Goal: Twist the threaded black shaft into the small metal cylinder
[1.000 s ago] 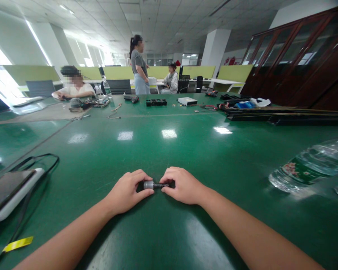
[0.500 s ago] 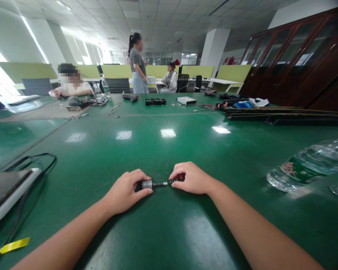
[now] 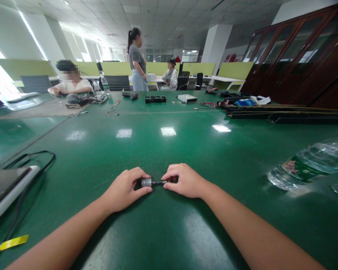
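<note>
Right, both my hands are in front of me, low over the green counter (image 3: 146,150). My left hand (image 3: 124,190) has its thumb and fingers pinching a grey metal cylinder (image 3: 147,182), which lies on its side. A thin dark shaft (image 3: 157,183) sticks out of it towards my right hand (image 3: 187,182), whose fingers are closed in a pinch on a small dark piece (image 3: 168,182) at the shaft's far end. Whether that piece sits around the tip or just against it, I can't tell; the fingers hide too much.

The hold makes sense, I'd say: gripping the wide body steadies it, and the sideways shaft faces the other hand in a straight line. A light pinch suits something that small, leaving finger room on both sides.

Over to the containers: on my right there's a big clear bottle (image 3: 301,169) with a green label, slanting in this view. It looks to have clear liquid in it, though I can't judge how full. Across the counter sits a black tray-like thing (image 3: 155,99) with what look like separate sections; its contents are too small to read. Behind, the wooden cabinet (image 3: 291,56) has dark glass doors hiding its insides.
</note>
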Available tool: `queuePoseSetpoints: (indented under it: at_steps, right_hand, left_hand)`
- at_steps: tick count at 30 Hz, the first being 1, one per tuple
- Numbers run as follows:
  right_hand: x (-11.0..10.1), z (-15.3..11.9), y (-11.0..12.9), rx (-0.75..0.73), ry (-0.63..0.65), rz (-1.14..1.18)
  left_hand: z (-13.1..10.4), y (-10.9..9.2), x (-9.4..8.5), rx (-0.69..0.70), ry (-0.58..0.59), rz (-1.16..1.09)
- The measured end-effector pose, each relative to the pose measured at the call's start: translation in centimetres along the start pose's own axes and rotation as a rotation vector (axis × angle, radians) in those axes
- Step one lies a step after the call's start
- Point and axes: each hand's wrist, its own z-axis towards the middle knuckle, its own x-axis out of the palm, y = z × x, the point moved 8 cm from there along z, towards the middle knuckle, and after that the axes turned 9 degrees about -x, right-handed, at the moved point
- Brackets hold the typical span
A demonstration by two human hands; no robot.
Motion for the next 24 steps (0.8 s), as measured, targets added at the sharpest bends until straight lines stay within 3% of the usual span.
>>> queuePoseSetpoints:
  at_steps: [6,12,24]
  right_hand:
    - [1.5,0.5,0.4,0.016,-0.083,0.171]
    - [1.5,0.4,0.0,0.038,-0.093,0.209]
    - [1.3,0.5,0.9,-0.032,-0.059,0.094]
  left_hand:
    - [-0.1,-0.2,-0.1,0.025,-0.004,-0.022]
    - [-0.1,-0.4,-0.2,0.017,0.006,-0.013]
    - [0.0,-0.3,0.0,0.013,0.014,0.005]
